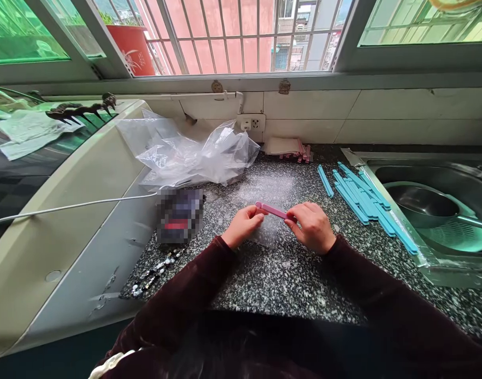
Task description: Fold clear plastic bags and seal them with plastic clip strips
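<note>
Pink strip: one | left hand, right hand: both pinching it, one end each

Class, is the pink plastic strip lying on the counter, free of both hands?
No, the left hand and right hand hold the pink plastic strip between them.

Pink strip: narrow, straight and slender, with a rounded far-left tip; gripped near both ends, it slants slightly, the left end pointing just past 9 o'clock and the right just past 3 o'clock, its right tip partly covered. Small clear plastic piece: transparent, faintly glossy, at 6 o'clock from the strip's middle, over the speckled black-and-white desk; its outline is hard to distinguish and its upper edge indistinct.
</note>
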### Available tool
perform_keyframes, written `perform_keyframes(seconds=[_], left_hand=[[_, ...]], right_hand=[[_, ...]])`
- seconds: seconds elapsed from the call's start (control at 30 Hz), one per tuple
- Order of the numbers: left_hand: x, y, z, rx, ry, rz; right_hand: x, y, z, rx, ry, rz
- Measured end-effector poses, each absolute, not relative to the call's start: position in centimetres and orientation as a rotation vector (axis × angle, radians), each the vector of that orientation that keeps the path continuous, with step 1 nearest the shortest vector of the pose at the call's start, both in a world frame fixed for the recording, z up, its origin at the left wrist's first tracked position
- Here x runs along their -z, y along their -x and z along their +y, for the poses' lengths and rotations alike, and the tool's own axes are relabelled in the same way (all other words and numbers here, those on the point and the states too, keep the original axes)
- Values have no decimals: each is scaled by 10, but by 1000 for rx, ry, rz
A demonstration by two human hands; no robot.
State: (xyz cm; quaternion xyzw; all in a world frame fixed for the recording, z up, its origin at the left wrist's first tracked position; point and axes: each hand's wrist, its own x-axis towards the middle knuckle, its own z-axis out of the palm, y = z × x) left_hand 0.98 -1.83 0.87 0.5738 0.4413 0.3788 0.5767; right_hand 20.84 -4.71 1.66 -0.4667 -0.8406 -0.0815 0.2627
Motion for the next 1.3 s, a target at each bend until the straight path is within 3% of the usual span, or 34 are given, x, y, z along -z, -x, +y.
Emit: perform_keyframes(seconds=[0.63, 0.93, 1.3], left_hand=[[-10, -11, -21, -908, -1323, 1032], [-8, -12, -19, -1023, -1009, 913], [-12, -14, -26, -881, -1200, 906]], right_hand=[[-8, -207, -43, 347, 1078, -2291], [-13, -210, -44, 334, 996, -2072], [-11, -203, -45, 376, 1015, -2258]])
